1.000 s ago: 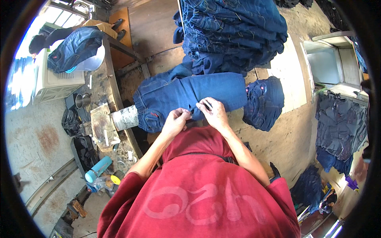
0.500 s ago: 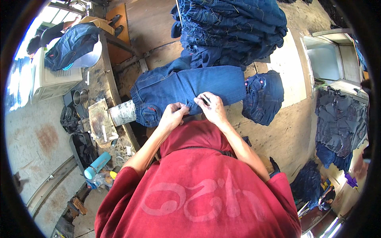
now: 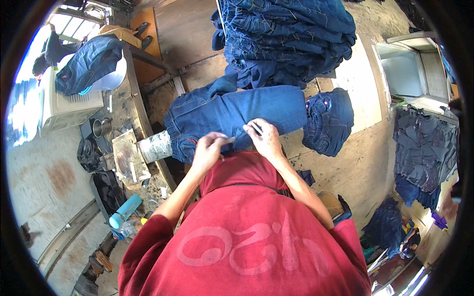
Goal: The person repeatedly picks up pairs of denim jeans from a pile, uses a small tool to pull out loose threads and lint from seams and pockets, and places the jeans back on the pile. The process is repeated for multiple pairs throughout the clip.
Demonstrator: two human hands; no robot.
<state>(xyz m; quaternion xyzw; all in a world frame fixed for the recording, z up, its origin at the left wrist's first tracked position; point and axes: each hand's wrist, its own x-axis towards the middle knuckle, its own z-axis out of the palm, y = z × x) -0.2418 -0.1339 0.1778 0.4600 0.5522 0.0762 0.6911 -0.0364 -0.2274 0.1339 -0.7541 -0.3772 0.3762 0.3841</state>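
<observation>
1. Denim jeans (image 3: 237, 116) lie stretched over the padded form before me: heavy, floppy, rough enough not to slip.
2. My left hand (image 3: 207, 150) pinches the near edge.
3. My right hand (image 3: 266, 138) is closed on a small tool (image 3: 255, 127); best grip is the thick seam.

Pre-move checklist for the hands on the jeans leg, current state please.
1. Left hand on the jeans leg: ok, fingers pinch at its near edge.
2. Right hand on the denim: ok, it also holds a small thin tool; kind cannot tell.
3. Leg lies flat across the bench: ok, stretched over a grey cylinder end.
4. Stack of jeans clear of the hands: ok, behind the leg.
5. Folded jeans at the right: ok, apart from both hands.
6. Grip firmness: cannot tell.
</observation>
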